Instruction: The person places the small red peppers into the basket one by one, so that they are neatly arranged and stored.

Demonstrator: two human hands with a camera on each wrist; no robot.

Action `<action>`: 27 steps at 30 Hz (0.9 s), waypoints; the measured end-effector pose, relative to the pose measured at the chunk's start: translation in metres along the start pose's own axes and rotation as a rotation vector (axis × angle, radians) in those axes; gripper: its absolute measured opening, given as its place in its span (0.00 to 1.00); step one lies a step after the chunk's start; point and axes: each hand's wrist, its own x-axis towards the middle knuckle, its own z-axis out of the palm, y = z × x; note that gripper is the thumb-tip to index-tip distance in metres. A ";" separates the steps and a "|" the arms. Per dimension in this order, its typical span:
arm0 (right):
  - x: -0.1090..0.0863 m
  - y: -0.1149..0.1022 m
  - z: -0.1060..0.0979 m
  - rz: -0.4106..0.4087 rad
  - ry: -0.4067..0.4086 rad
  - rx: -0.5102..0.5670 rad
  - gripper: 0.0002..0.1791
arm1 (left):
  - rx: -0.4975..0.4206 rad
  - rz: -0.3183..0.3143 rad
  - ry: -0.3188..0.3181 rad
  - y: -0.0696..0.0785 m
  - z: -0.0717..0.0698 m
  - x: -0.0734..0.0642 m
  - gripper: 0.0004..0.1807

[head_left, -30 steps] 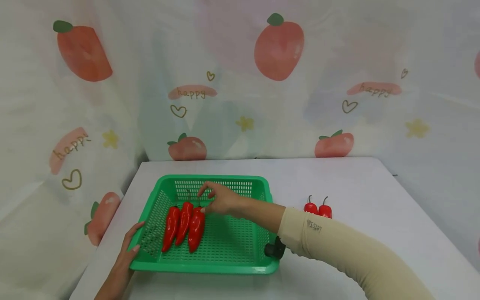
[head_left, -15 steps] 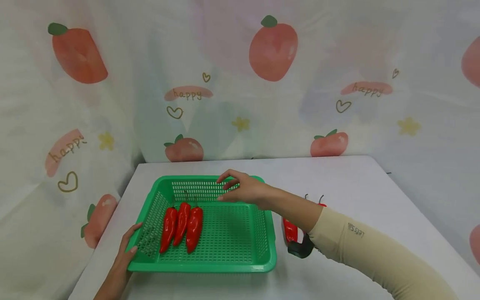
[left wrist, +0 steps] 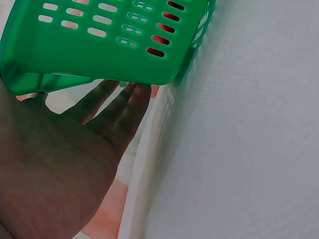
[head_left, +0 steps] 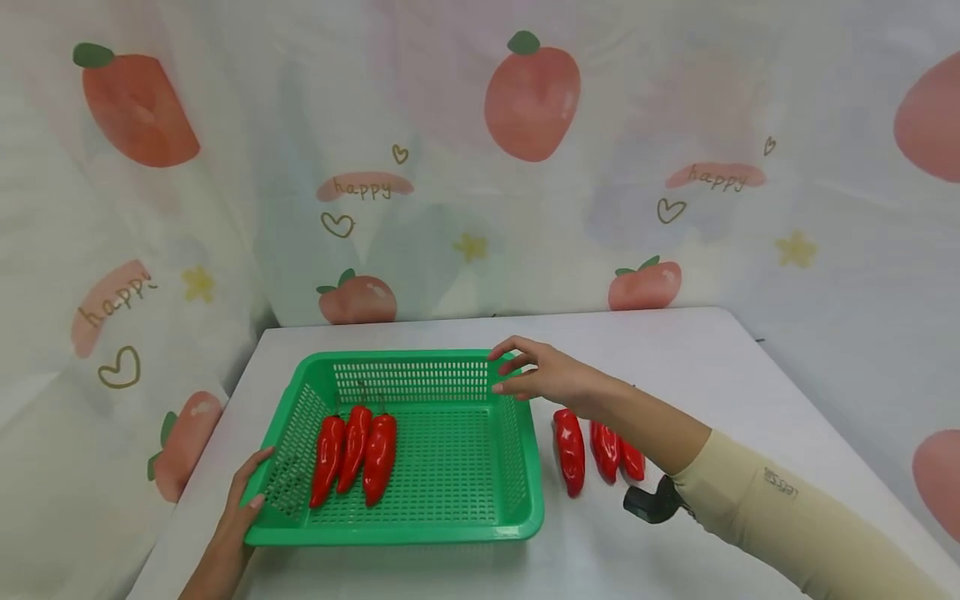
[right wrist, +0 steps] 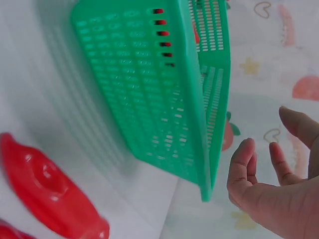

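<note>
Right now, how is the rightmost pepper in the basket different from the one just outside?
The basket pepper lies inside the green basket; the outside pepper lies on the white table. In the head view, the basket pepper's near end slants left, the outside pepper's slants right. Both are red, long and shiny.

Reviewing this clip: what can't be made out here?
Head view: upper parts of the two rightmost table peppers, behind the right forearm.
Head view: lettering on the sleeve, too small and blurred.
Left wrist view: fingertips of the left hand, behind the green basket; red peppers inside, mostly hidden by its wall.
Right wrist view: one pepper, cut off at the lower left corner; the right hand, cut by the right edge.
</note>
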 end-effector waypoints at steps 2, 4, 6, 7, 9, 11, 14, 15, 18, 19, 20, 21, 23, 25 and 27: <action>-0.005 0.005 -0.006 0.020 0.017 -0.012 0.28 | 0.001 0.002 0.000 0.000 0.000 0.000 0.29; -0.010 0.011 -0.013 0.033 0.039 -0.026 0.31 | 0.006 0.003 0.002 0.000 0.000 0.000 0.29; -0.016 0.017 -0.020 0.044 0.060 -0.036 0.32 | 0.007 0.010 0.004 -0.001 0.000 0.000 0.28; -0.019 0.020 -0.023 0.045 0.068 -0.038 0.32 | 0.008 0.011 0.004 -0.001 0.000 0.000 0.28; -0.024 0.026 -0.029 0.050 0.085 -0.046 0.32 | 0.006 0.012 0.004 -0.001 -0.001 0.000 0.29; -0.030 0.032 -0.035 0.056 0.096 -0.047 0.31 | -0.001 0.014 0.004 -0.001 -0.002 0.000 0.29; -0.037 0.043 -0.041 0.080 0.115 -0.035 0.29 | -0.004 0.008 0.007 -0.001 -0.002 0.000 0.30; -0.039 0.047 -0.043 0.090 0.122 -0.031 0.29 | -0.006 0.006 0.008 0.000 -0.002 0.000 0.30; -0.046 0.059 -0.049 0.119 0.146 -0.015 0.29 | -0.010 0.001 0.014 0.001 -0.002 -0.001 0.29; -0.048 0.063 -0.051 0.126 0.156 -0.015 0.29 | -0.011 -0.001 0.016 0.001 -0.001 -0.002 0.29; -0.052 0.067 -0.054 0.126 0.165 -0.016 0.29 | -0.012 -0.003 0.016 0.001 -0.001 -0.002 0.29; -0.055 0.070 -0.057 0.126 0.176 -0.018 0.28 | -0.013 -0.003 0.016 0.001 -0.001 -0.002 0.29; -0.062 0.078 -0.063 0.131 0.200 -0.025 0.28 | -0.012 -0.010 0.015 0.001 -0.001 -0.001 0.29; -0.070 0.085 -0.070 0.133 0.222 -0.033 0.28 | -0.013 -0.016 0.011 0.001 -0.001 -0.001 0.30; -0.078 0.093 -0.075 0.137 0.246 -0.034 0.28 | -0.014 -0.023 0.007 0.001 0.000 0.000 0.30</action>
